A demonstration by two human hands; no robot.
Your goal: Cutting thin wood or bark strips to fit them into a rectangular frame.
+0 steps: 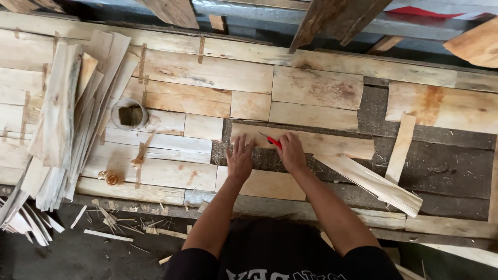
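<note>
At the centre of the frame a long veneer strip (311, 142) is pinned flat on the workbench (446, 166) by the left hand (240, 158) with fingers spread, while a red utility knife (273, 141) is gripped in the right hand (291, 152), with stacked veneer sheets (67, 114) and a small round tin (129, 114) at the left.

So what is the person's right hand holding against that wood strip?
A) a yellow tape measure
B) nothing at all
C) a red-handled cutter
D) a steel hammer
C: the right hand grips a small red-handled cutter on the long pale wood veneer strip, while the left hand presses flat on the strip's left end.
</note>
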